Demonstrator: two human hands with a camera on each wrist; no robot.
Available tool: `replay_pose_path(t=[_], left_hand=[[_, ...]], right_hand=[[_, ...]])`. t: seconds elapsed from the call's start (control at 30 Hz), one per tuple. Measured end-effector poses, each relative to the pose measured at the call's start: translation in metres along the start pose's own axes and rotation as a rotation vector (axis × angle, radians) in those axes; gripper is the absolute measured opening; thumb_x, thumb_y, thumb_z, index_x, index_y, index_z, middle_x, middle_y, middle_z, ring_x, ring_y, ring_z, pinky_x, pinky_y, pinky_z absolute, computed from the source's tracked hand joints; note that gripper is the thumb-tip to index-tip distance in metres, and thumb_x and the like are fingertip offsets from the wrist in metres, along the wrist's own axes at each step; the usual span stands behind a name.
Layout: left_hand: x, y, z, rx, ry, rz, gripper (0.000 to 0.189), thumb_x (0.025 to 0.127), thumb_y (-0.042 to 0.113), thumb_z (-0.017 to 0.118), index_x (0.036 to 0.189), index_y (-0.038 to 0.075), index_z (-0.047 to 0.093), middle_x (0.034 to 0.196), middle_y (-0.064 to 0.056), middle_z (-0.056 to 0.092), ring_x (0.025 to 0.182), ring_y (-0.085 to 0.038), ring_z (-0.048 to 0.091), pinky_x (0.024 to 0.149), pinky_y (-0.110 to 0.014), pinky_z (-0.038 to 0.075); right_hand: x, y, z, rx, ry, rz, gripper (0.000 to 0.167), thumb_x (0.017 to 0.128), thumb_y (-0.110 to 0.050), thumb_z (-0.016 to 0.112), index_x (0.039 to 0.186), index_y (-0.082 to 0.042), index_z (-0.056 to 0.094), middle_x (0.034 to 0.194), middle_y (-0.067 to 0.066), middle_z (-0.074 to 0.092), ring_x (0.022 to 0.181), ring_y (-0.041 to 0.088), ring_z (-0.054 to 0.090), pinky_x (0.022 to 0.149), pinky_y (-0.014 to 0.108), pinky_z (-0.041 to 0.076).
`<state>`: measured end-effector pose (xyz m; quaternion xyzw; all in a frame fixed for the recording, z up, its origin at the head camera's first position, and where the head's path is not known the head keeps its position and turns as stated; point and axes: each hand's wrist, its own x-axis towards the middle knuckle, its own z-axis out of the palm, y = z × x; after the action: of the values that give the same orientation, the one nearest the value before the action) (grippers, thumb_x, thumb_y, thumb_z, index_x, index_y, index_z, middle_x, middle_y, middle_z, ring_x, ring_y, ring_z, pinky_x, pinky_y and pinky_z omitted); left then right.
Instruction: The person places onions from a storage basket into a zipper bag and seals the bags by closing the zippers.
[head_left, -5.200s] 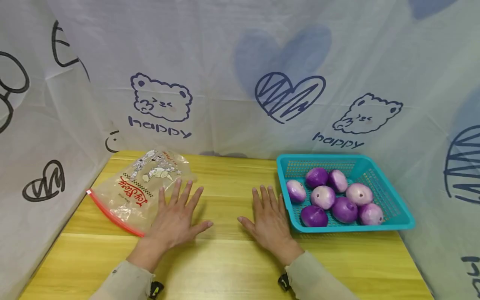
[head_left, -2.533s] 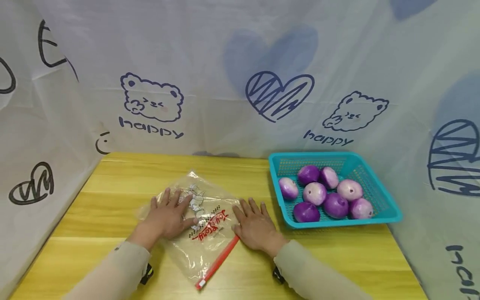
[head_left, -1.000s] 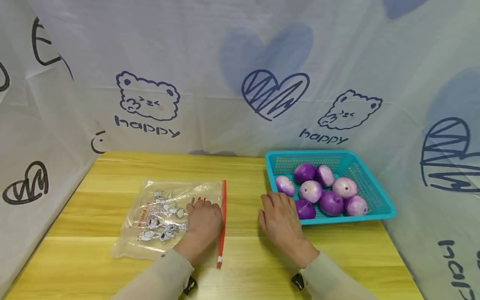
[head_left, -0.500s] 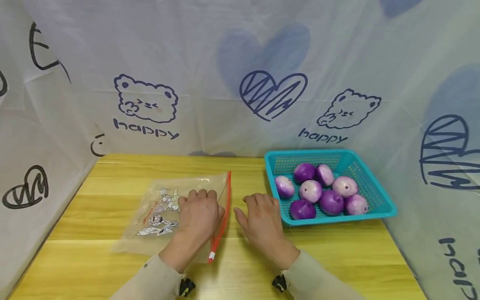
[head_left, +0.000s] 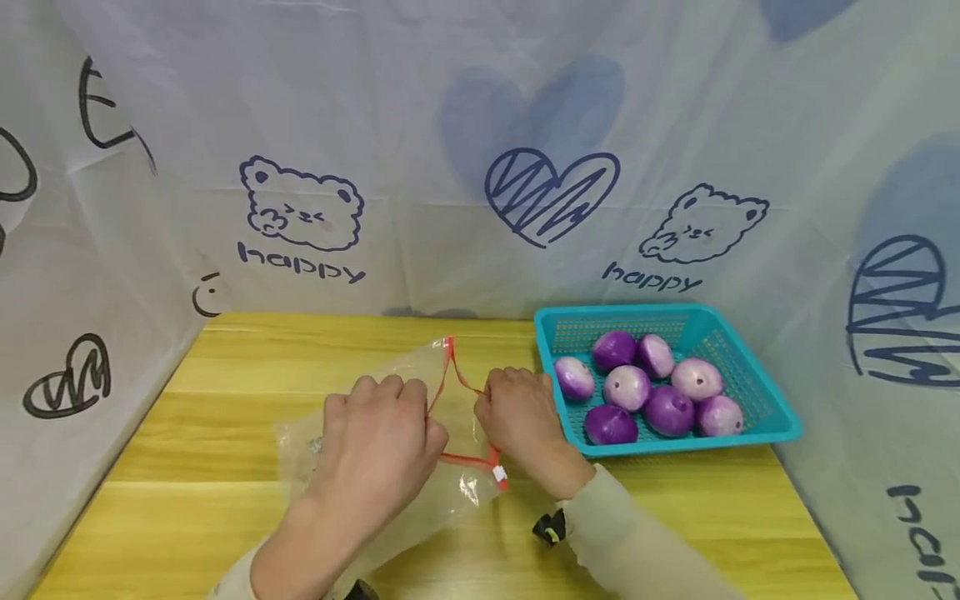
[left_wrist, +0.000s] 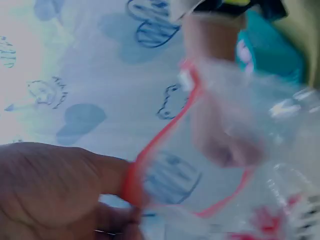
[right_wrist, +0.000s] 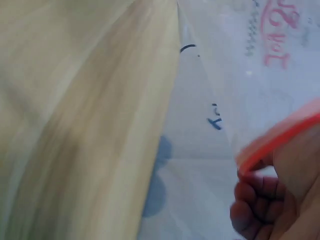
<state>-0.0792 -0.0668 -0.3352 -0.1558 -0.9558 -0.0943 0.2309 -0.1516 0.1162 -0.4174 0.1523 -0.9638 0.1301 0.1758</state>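
"So, where is the bag [head_left: 457,496] now?"

"Between the person's two hands, over the wooden table [head_left: 202,425] and left of the teal basket [head_left: 675,445]. It is clear plastic with a red rim [head_left: 467,459], and its mouth gapes."

"And how does the left hand [head_left: 378,442] hold it?"

"Thumb and bent fingers pinch one side of the rim. The left wrist view is blurred, but the red strip shows at the fingertips."

"The right hand [head_left: 525,417] too?"

"Yes, its fingers are curled, and it pinches the opposite side. It sits just beside the basket; whether they touch, one cannot tell."

"Anything at the bag's corner?"

"A white slider [head_left: 499,473], at the near end of the rim, by the right hand."

"And in the basket?"

"Eight purple-and-white onions [head_left: 669,412], grouped together. A patterned cloth [head_left: 427,242] hangs behind."
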Motion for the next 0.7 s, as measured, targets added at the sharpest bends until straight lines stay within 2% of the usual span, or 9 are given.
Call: replay_pose_path(t=[0.07,0.13,0.2,0.27,0.33,0.4,0.47,0.6,0.7], left_hand=[[0.002,-0.002,-0.006,0.059,0.008,0.033,0.032,0.076,0.012,0.07,0.063,0.014,0.041,0.06,0.0,0.037,0.055,-0.024,0.037,0.052,-0.039,0.029],[0.005,-0.005,-0.005,0.11,-0.039,0.039,0.034,0.077,0.011,0.073,0.063,0.013,0.043,0.06,-0.001,0.037,0.056,-0.024,0.037,0.052,-0.039,0.03],[0.008,-0.007,0.001,0.138,-0.099,0.041,0.035,0.081,0.011,0.075,0.065,0.012,0.045,0.062,-0.002,0.04,0.059,-0.023,0.037,0.056,-0.04,0.032],[0.011,-0.01,0.012,0.148,-0.108,0.063,0.034,0.085,0.012,0.076,0.066,0.011,0.047,0.063,-0.002,0.042,0.06,-0.023,0.037,0.058,-0.039,0.032],[0.014,-0.013,0.023,0.16,-0.041,0.108,0.033,0.087,0.01,0.074,0.066,0.011,0.048,0.064,-0.003,0.043,0.061,-0.023,0.039,0.059,-0.039,0.031],[0.016,-0.018,0.033,0.175,0.063,0.148,0.033,0.086,0.01,0.077,0.067,0.009,0.05,0.064,-0.005,0.045,0.061,-0.024,0.042,0.058,-0.038,0.032],[0.018,-0.023,0.039,0.194,0.13,0.15,0.032,0.084,0.008,0.077,0.067,0.008,0.05,0.064,-0.006,0.045,0.062,-0.026,0.043,0.059,-0.038,0.033],[0.017,-0.031,0.046,0.222,0.177,0.143,0.033,0.084,0.007,0.077,0.068,0.007,0.047,0.064,-0.006,0.04,0.064,-0.027,0.042,0.06,-0.039,0.033],[0.017,-0.032,0.048,0.22,0.189,0.209,0.033,0.084,0.012,0.075,0.069,0.007,0.046,0.065,-0.005,0.039,0.063,-0.025,0.04,0.06,-0.04,0.032]], right_hand=[[0.001,-0.001,-0.008,0.022,-0.045,-0.052,0.022,0.093,-0.02,0.07,0.074,-0.015,0.06,0.071,0.0,0.06,0.075,0.026,0.062,0.077,0.045,0.044],[-0.001,-0.003,-0.016,0.068,-0.075,-0.11,0.021,0.092,-0.019,0.07,0.074,-0.016,0.06,0.07,-0.002,0.058,0.073,0.024,0.06,0.077,0.044,0.042],[-0.003,-0.007,-0.02,0.1,-0.084,-0.161,0.021,0.092,-0.018,0.07,0.074,-0.017,0.059,0.069,-0.004,0.056,0.072,0.023,0.058,0.077,0.043,0.04],[-0.005,-0.008,-0.022,0.113,-0.083,-0.188,0.021,0.092,-0.017,0.07,0.074,-0.017,0.058,0.068,-0.005,0.054,0.07,0.022,0.057,0.077,0.042,0.039],[-0.007,-0.008,-0.023,0.112,-0.079,-0.184,0.023,0.091,-0.017,0.069,0.072,-0.017,0.056,0.067,-0.006,0.052,0.07,0.022,0.057,0.077,0.042,0.039],[-0.007,-0.004,-0.022,0.101,-0.092,-0.157,0.024,0.09,-0.017,0.068,0.07,-0.017,0.053,0.066,-0.005,0.05,0.069,0.022,0.055,0.077,0.042,0.038],[-0.008,0.001,-0.02,0.079,-0.115,-0.116,0.025,0.088,-0.016,0.066,0.068,-0.018,0.05,0.065,-0.005,0.048,0.068,0.022,0.053,0.076,0.042,0.037],[-0.008,0.014,-0.017,0.009,-0.109,-0.08,0.025,0.083,-0.013,0.065,0.066,-0.018,0.048,0.064,-0.004,0.046,0.066,0.021,0.051,0.072,0.04,0.035],[-0.006,0.02,-0.017,-0.021,-0.045,-0.116,0.024,0.082,-0.013,0.066,0.065,-0.018,0.049,0.063,-0.004,0.048,0.065,0.023,0.053,0.068,0.039,0.035]])
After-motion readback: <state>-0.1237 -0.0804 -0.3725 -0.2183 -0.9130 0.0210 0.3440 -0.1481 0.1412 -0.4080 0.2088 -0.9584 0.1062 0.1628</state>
